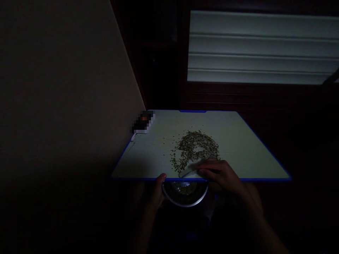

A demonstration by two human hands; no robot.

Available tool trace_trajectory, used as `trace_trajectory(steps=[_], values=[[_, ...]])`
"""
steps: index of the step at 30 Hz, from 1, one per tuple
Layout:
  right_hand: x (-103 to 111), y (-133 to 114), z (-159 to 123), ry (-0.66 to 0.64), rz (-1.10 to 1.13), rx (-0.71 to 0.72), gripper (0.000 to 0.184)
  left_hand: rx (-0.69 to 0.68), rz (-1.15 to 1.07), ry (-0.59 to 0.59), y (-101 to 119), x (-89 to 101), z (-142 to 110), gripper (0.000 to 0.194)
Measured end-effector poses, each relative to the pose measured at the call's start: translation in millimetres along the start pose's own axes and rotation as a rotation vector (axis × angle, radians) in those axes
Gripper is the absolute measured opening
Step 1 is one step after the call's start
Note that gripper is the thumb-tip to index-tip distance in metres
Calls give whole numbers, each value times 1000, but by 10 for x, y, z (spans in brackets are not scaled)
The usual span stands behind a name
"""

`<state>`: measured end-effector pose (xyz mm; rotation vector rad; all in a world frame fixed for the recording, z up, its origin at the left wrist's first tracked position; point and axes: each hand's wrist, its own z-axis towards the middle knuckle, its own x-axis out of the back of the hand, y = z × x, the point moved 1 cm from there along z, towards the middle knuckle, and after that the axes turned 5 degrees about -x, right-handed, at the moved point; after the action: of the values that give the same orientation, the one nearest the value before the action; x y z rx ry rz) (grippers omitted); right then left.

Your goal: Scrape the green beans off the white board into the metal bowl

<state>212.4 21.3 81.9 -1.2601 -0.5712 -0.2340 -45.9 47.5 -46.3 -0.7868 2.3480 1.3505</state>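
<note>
Many small greenish-brown seeds or beans [198, 141] lie scattered in a loose ring on a pale board with a blue edge [251, 151]. My right hand [221, 173], closed, rests low over the board's near edge and grips a thin pale flat strip [189, 173]. The strip's tip touches the board just below the seeds. Under that edge sits a shiny metal bowl [194, 203] with some seeds inside. My left hand [158, 192] holds the bowl's left side, its thumb up against the board's edge. Most of its fingers are hidden.
On the board's far left corner lies a blurred dark device with a pale rim and strap [150, 123]. A plain wall [79, 88] stands close on the left. Behind the board are dark wood and a white slatted panel [251, 46]. The room is very dim.
</note>
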Motion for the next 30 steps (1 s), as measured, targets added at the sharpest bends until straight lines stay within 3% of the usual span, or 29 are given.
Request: trace_trajectory(steps=[4, 10, 17, 30], values=[[8, -9, -4, -2, 3, -39, 24, -58, 20, 8, 17, -45, -26, 45], [11, 70, -2, 142, -43, -81, 26, -257, -11, -2, 13, -30, -10, 56], [-7, 54, 7, 130, -69, -64, 26, -135, 15, -25, -8, 10, 12, 55], [12, 58, 0, 154, -72, -65, 25, -96, 32, -10, -32, 40, 37, 56]])
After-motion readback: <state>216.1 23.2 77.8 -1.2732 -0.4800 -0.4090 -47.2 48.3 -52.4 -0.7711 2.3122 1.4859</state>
